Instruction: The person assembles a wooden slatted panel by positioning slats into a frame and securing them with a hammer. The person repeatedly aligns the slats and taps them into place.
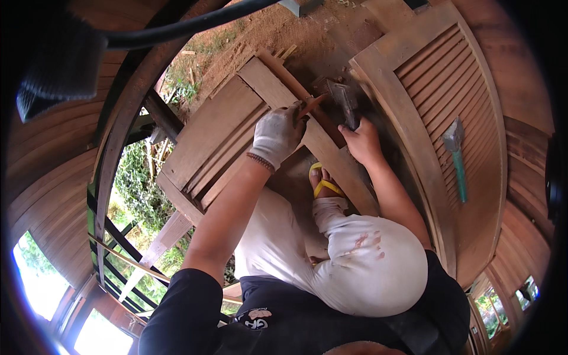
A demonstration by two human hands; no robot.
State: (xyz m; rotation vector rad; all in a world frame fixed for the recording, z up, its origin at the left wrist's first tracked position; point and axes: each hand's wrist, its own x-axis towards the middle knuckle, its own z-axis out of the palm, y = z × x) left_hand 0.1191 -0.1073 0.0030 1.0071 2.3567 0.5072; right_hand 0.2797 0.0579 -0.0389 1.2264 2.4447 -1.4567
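Observation:
My left hand [278, 131], in a white-grey work glove with dark fingertips, is closed around a thin reddish-brown pointed piece [312, 105], which looks like wood. It rests above the rail of a panelled wooden door [216, 127] in front of me. My bare right hand [362, 141] grips the dark handle of a hammer-like tool [342, 97]. The tool's dark head is slightly blurred and lies just right of the pointed piece's tip, apart from it. Both forearms come in from below, on either side of my raised knee.
A louvred wooden door [438, 83] leans at the right, with a green-handled hammer [455, 155] lying on it. My foot in a yellow flip-flop [325, 184] is beside the panelled door. Brown soil [278, 35] lies beyond, and a black cable [195, 25] crosses the top.

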